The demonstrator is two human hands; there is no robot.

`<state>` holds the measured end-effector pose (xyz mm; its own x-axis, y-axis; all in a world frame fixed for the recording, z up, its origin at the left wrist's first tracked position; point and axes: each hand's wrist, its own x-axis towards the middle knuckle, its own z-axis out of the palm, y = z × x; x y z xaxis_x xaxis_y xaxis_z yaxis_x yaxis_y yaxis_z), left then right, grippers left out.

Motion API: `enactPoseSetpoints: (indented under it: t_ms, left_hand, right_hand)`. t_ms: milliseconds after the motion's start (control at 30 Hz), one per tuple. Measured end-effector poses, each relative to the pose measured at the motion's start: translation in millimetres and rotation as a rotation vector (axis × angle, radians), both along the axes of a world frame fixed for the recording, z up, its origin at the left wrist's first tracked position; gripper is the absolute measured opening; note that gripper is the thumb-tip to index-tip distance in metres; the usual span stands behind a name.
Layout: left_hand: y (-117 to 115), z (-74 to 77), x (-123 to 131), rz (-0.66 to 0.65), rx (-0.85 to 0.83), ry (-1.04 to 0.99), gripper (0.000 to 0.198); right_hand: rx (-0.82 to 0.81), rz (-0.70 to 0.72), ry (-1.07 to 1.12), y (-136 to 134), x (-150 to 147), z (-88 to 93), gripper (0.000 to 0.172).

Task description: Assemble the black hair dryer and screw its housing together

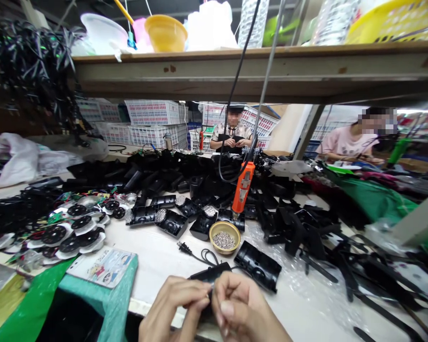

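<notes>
At the table's front edge my left hand (pixel 178 304) and my right hand (pixel 244 306) meet, fingers closed in pinches. Between the fingertips of my left hand shows a sliver of a small black part (pixel 210 293); most of it is hidden. What my right hand grips is covered by its own fingers. Just beyond them lies a black plastic housing (pixel 211 271), with a black power cord and plug (pixel 184 247) beside it. A half shell (pixel 258 266) rests to the right, its hollow side up. Behind stands a gold bowl (pixel 224 237) holding small metal screws.
An orange electric screwdriver (pixel 243 187) hangs above the bowl. Black shells (pixel 171 223) cover the table's middle; fan-like round parts (pixel 80 228) with wires lie left. A picture card (pixel 103 266) lies at front left. A shelf (pixel 207 71) spans overhead. Two people sit beyond.
</notes>
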<state>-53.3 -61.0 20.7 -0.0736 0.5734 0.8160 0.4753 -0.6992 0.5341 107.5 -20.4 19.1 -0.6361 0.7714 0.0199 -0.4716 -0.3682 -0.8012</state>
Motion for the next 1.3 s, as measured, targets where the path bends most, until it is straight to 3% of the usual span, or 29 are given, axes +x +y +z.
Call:
enactPoseSetpoints:
  t_ms: [167, 333, 467, 567, 733, 900, 1100, 1300]
  left_hand:
    - [12.3, -24.4, -17.7, -0.005, -0.367, -0.494, 0.007]
    - [14.9, -38.8, -29.0, 0.026, -0.593, -0.413, 0.026]
    - [11.7, -39.8, -19.8, 0.075, -0.699, -0.549, 0.026]
    - [10.8, -37.3, -12.7, 0.063, -0.758, -0.588, 0.029]
    - [15.3, -39.3, -14.5, 0.01, -0.739, -0.442, 0.028]
    - [22.8, -41.6, -19.0, -0.099, -0.864, -0.622, 0.039]
    - [25.9, -35.9, -22.7, -0.201, -0.95, -0.692, 0.037]
    - [31.7, -53.2, -32.7, -0.254, -0.952, -0.562, 0.038]
  right_hand:
    - [0.083, -0.311, -0.078, 13.9, 21.8, 13.4, 0.037]
    - [0.234, -0.452, -0.364, 33.2, 32.6, 15.0, 0.03]
    - [0.661, -0.461, -0.792, 38.7, 29.4, 17.1, 0.009]
    - [0.876, -0.386, -1.014, 40.0, 26.5, 22.8, 0.014]
    - [0.866, -0.266, -1.16, 42.5, 25.7, 32.1, 0.019]
    - [0.899, -0.234, -1.29, 33.1, 28.1, 36.3, 0.017]
    - [0.833, -0.295, -1.191, 16.9, 28.7, 13.2, 0.025]
    - [0.782, -0.406, -1.091, 14.2, 25.8, -4.7, 0.028]
